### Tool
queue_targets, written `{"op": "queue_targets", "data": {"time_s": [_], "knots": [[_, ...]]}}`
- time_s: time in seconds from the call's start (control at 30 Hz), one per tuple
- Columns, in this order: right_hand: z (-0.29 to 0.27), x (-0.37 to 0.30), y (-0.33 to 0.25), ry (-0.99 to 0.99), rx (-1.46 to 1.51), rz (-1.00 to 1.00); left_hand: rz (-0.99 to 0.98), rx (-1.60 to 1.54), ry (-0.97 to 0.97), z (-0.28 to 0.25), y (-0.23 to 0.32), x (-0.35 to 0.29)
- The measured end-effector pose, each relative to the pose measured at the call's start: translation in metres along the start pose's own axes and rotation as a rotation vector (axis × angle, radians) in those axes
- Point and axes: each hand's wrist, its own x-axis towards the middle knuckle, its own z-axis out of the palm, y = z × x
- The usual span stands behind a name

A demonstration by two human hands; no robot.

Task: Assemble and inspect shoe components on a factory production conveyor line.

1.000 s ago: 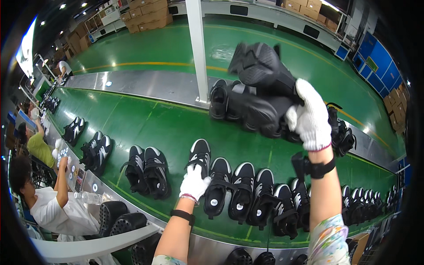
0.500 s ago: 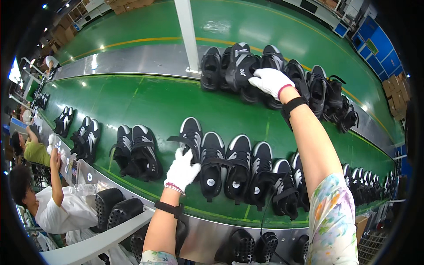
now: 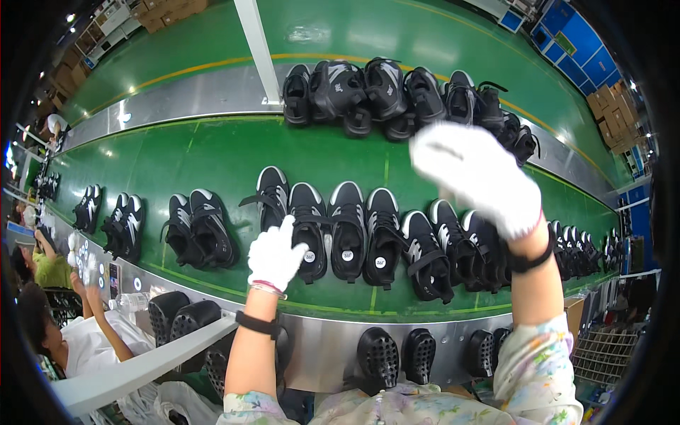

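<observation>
A row of black sneakers with grey toes and straps stands on the green conveyor belt. My left hand, in a white glove, lies over the heel of one sneaker whose strap sticks out leftward. Its index finger is stretched out and its thumb spread; the other fingers are partly hidden. Immediately right of it stand sneakers with round white insole labels. My right hand, also gloved, is raised over the right part of the belt, smeared by motion, so its fingers do not show clearly.
More sneakers are heaped on the far metal ledge beside a white post. Black perforated shoe-shaped blocks line the near edge. A pale rail crosses at lower left, near a seated co-worker.
My right hand has left the sneakers on the far ledge and come back toward me. My left hand stays by the same sneaker. The whole view has shifted.
</observation>
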Motion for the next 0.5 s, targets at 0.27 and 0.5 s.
{"op": "queue_targets", "data": {"time_s": [0.27, 0.5], "knots": [[0.171, -0.123, -0.008, -0.308, 0.057, 0.266, -0.089, 0.067, -0.185, 0.017, -0.003, 0.028], [0.250, -0.102, 0.014, -0.066, -0.208, 0.442, -0.091, 0.052, -0.107, 0.042, 0.023, -0.010]]}}
